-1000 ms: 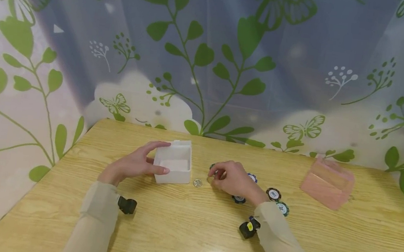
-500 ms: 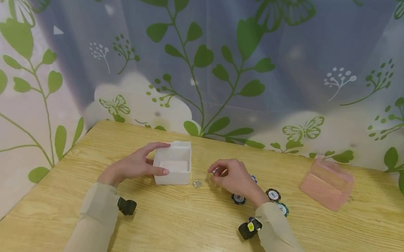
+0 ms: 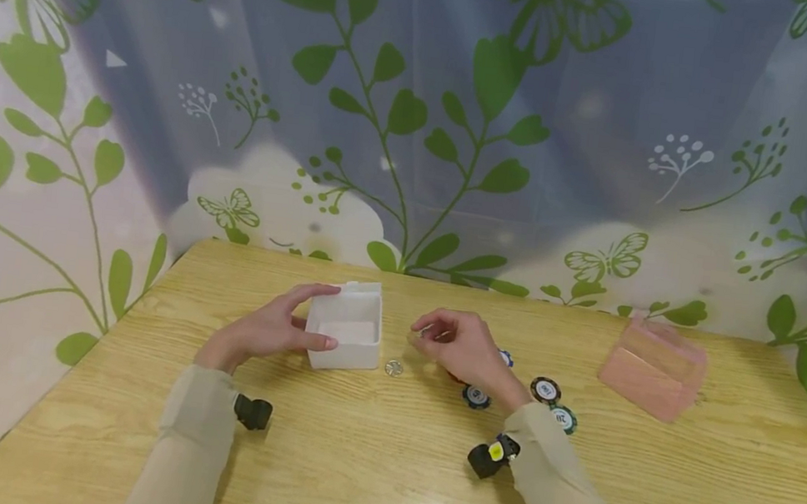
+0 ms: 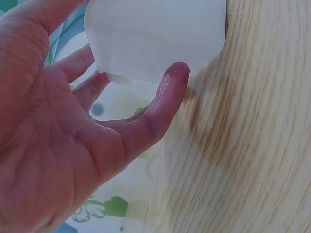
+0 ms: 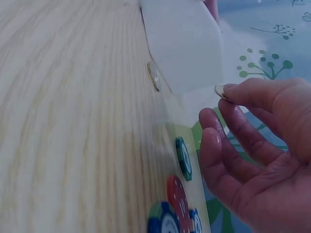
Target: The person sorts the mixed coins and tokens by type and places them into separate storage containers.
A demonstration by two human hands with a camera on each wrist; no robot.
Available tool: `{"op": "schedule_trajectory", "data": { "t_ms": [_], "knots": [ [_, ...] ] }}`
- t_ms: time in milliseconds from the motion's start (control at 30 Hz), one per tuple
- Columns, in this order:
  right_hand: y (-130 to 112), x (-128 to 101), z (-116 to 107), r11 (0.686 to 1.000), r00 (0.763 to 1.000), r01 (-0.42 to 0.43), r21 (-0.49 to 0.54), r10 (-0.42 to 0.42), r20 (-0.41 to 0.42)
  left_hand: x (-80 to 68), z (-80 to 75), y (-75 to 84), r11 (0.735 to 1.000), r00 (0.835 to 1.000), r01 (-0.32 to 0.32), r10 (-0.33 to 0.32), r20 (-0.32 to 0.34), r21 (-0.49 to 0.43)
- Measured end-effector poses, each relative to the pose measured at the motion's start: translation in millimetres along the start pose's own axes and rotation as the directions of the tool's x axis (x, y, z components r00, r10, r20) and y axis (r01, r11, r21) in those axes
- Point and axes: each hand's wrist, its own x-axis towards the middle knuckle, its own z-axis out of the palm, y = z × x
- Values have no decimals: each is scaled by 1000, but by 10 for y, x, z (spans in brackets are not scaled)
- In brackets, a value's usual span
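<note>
My left hand holds an open white box, its thumb on the near side and a finger at the far rim. In the left wrist view the thumb lies along the white wall of the box. To the right, my right hand is raised off the table and pinches a coin between thumb and index finger. The other fingers are loosely bent. A second coin lies on the table just beside the box's right side. Several poker chips lie under and around the right hand, partly hidden by it.
A black-edged chip and a green one lie by the right wrist. Farther right is a pink translucent pouch. A patterned curtain hangs behind the wooden table.
The right hand has lifted and shifted slightly left toward the box with the coin, uncovering part of a red chip. The left hand and the box have stayed in place.
</note>
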Motion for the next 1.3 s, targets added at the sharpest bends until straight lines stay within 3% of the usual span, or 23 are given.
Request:
{"op": "schedule_trajectory", "data": {
  "t_ms": [233, 467, 733, 1300],
  "knots": [
    [-46, 21, 128, 995, 999, 17, 97, -14, -30, -16, 2, 1, 1000, 1000, 1, -1, 6, -10],
    [-123, 46, 240, 982, 996, -9, 191, 26, -86, -17, 5, 6, 1000, 1000, 7, -7, 4, -11],
    [-233, 77, 347, 931, 985, -94, 353, 140, -106, -27, 0, 14, 1000, 1000, 1, -1, 5, -8],
    [-326, 160, 480, 862, 966, -123, 491, 218, -141, -16, 1, 6, 1000, 1000, -5, 5, 5, -6]
  ]
}}
